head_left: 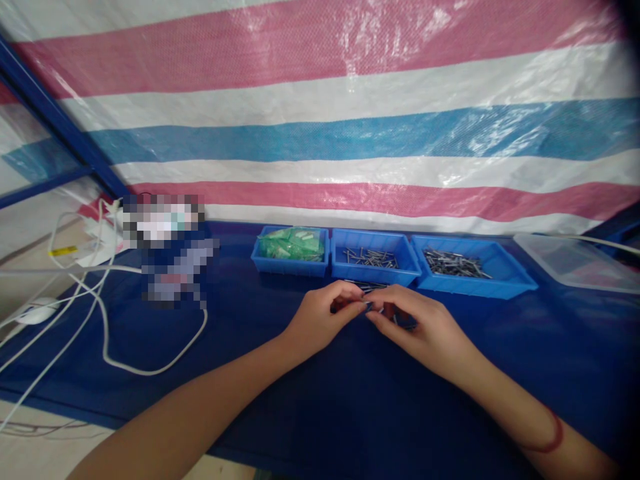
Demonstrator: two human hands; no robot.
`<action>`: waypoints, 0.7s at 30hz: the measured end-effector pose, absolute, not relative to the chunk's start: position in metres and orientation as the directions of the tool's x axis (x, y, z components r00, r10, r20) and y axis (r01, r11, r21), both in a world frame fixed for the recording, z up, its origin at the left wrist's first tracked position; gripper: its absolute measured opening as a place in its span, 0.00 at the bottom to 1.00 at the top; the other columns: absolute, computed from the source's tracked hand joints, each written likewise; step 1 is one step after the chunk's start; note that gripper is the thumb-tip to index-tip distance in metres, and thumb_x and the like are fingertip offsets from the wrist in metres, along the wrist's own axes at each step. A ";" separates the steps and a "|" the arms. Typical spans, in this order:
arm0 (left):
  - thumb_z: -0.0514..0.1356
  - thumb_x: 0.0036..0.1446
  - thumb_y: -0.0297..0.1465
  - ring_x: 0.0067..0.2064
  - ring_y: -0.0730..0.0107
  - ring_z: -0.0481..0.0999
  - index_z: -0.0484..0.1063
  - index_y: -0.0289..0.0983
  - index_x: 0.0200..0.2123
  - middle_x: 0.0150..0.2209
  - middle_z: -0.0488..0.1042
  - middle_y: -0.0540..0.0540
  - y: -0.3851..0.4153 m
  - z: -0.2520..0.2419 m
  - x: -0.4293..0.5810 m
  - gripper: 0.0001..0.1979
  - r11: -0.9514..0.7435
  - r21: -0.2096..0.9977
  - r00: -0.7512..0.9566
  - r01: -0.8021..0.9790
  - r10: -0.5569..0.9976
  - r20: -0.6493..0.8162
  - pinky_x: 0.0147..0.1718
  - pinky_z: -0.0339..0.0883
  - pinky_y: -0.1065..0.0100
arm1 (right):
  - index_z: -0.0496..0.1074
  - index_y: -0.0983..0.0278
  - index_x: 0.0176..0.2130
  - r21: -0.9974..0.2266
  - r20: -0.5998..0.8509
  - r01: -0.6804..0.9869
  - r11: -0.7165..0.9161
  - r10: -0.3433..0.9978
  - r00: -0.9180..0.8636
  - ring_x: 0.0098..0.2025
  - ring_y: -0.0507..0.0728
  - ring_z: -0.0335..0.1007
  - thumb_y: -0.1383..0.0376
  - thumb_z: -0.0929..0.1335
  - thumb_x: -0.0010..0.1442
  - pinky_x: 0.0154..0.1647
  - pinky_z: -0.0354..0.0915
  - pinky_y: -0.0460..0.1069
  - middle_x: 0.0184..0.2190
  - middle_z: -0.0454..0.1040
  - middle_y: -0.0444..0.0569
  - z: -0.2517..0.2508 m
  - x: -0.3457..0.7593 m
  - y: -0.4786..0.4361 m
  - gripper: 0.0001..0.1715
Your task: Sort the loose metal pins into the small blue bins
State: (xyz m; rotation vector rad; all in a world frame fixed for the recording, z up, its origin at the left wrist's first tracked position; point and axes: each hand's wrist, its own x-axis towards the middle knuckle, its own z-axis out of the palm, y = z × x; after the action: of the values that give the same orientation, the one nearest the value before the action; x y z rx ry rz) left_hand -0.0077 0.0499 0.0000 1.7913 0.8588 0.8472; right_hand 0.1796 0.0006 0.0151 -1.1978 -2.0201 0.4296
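Note:
My left hand (320, 317) and my right hand (427, 327) meet fingertip to fingertip above the blue table. Between thumb and fingers, my left hand pinches a small thin metal part (368, 304). My right hand's fingers are closed at the same spot, with a bit of slim metal showing at the tips; its exact kind is too small to tell. Just behind the fingertips lie more slim metal pieces (367, 287), partly covered by my hands. The middle blue bin (375, 272) holds loose pin-like metal pieces (373, 257), and the right blue bin (475, 285) holds a denser heap (455, 263).
On the left stands a blue bin (293, 268) with green plastic bags (290, 244). A clear plastic lid (580, 263) lies at the right. White cables (145, 372) loop over the table's left side near blurred items. A striped sheet (350, 140) hangs behind.

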 end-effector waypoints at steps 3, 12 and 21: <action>0.62 0.56 0.33 0.38 0.69 0.77 0.72 0.35 0.41 0.37 0.78 0.47 0.050 0.002 -0.009 0.10 -0.292 0.935 0.510 0.202 0.846 0.154 0.38 0.68 0.72 | 0.71 0.60 0.44 -0.543 0.479 0.609 0.578 0.809 -0.340 0.40 0.53 0.71 0.67 0.64 0.63 0.41 0.67 0.48 0.39 0.75 0.49 0.016 0.179 0.000 0.09; 0.62 0.55 0.35 0.39 0.67 0.78 0.70 0.36 0.45 0.38 0.78 0.45 0.045 0.005 -0.007 0.15 -0.246 0.951 0.529 0.186 0.841 0.114 0.40 0.69 0.70 | 0.70 0.62 0.40 -0.484 0.473 0.673 0.560 0.814 -0.337 0.40 0.54 0.71 0.67 0.62 0.64 0.41 0.67 0.50 0.37 0.74 0.49 0.014 0.181 0.001 0.07; 0.61 0.56 0.35 0.37 0.70 0.76 0.68 0.35 0.38 0.35 0.76 0.47 0.046 0.003 -0.006 0.10 -0.194 0.973 0.522 0.128 0.847 0.100 0.39 0.67 0.71 | 0.69 0.61 0.39 -0.539 0.417 0.663 0.519 0.848 -0.326 0.38 0.54 0.71 0.65 0.61 0.65 0.39 0.67 0.50 0.36 0.73 0.49 0.015 0.180 0.001 0.07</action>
State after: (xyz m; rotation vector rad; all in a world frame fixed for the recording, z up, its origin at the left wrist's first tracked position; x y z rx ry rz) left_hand -0.0060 0.0464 0.0028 1.6572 0.8388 0.8117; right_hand 0.1801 0.0009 0.0146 -1.2257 -2.0895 0.3546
